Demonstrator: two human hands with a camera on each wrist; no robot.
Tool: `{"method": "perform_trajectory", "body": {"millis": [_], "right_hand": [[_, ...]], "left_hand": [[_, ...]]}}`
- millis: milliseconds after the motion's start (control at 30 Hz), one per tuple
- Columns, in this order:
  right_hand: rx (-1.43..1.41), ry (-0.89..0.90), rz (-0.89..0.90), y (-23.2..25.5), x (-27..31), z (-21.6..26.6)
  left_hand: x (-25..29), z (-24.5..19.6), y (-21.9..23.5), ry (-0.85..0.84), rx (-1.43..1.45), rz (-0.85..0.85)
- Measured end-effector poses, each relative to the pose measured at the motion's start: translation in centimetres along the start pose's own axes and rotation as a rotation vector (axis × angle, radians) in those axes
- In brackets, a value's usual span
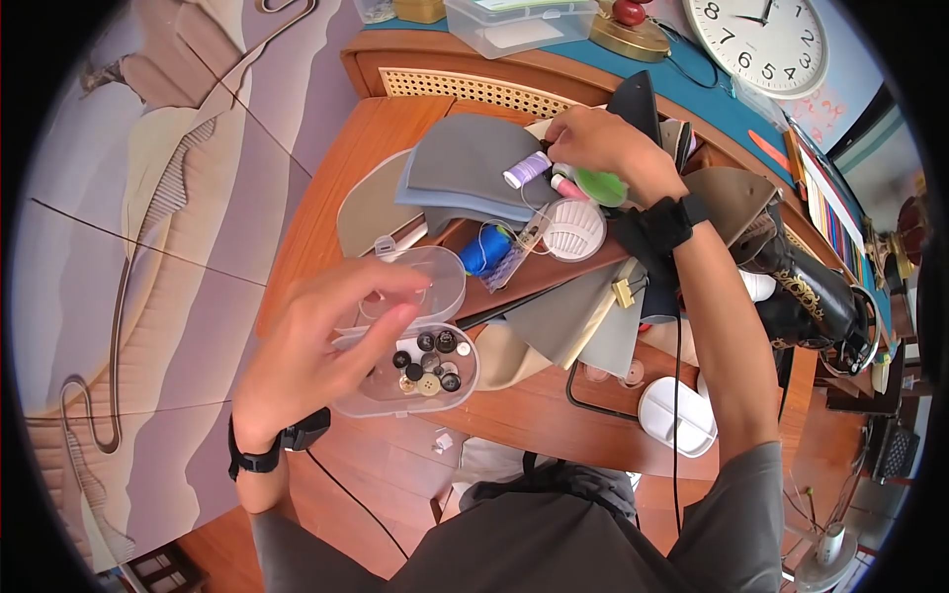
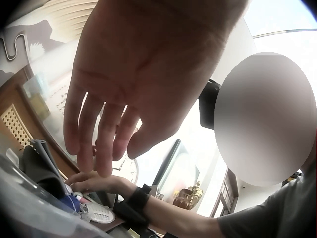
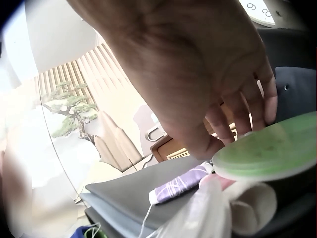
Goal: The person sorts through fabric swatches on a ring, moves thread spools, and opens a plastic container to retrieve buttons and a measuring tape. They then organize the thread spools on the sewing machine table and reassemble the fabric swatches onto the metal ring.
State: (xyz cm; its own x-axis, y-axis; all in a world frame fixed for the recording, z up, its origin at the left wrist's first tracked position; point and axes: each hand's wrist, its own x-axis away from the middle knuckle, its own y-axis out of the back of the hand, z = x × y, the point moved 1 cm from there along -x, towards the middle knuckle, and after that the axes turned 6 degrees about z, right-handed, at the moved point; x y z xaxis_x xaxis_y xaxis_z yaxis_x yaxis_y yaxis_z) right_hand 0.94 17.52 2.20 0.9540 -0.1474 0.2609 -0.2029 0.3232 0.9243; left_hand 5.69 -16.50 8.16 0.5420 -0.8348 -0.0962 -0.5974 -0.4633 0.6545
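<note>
My left hand (image 1: pixel 316 346) hovers with relaxed fingers over a clear oval box (image 1: pixel 473 371), its lid raised and dark and pale buttons (image 1: pixel 428 383) inside. In the left wrist view that hand (image 2: pixel 143 74) has nothing between its fingers. At the back, my right hand (image 1: pixel 613 148) reaches down beside a purple thread spool (image 1: pixel 527 170) and a green oval item (image 1: pixel 601 186). The right wrist view has its fingers bent loosely downward, the thumb close to the purple spool (image 3: pixel 181 184); the fingertips are partly hidden behind the green item (image 3: pixel 272 148).
Grey sheets (image 1: pixel 474 153) lie behind a blue spool (image 1: pixel 485 249) and a white ribbed round item (image 1: pixel 574 230). A white divided box (image 1: pixel 678 417) stands near the front edge. To the right is a black sewing machine (image 1: pixel 811 296); a clock (image 1: pixel 761 44) stands at the back.
</note>
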Motion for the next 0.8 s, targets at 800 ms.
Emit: {"method": "perform_trajectory", "body": {"millis": [800], "right_hand": [[-0.291, 0.279, -0.233, 2.4, 3.2, 2.3]], "left_hand": [[-7.1, 1.1, -1.7, -0.038, 0.139, -0.115]]}}
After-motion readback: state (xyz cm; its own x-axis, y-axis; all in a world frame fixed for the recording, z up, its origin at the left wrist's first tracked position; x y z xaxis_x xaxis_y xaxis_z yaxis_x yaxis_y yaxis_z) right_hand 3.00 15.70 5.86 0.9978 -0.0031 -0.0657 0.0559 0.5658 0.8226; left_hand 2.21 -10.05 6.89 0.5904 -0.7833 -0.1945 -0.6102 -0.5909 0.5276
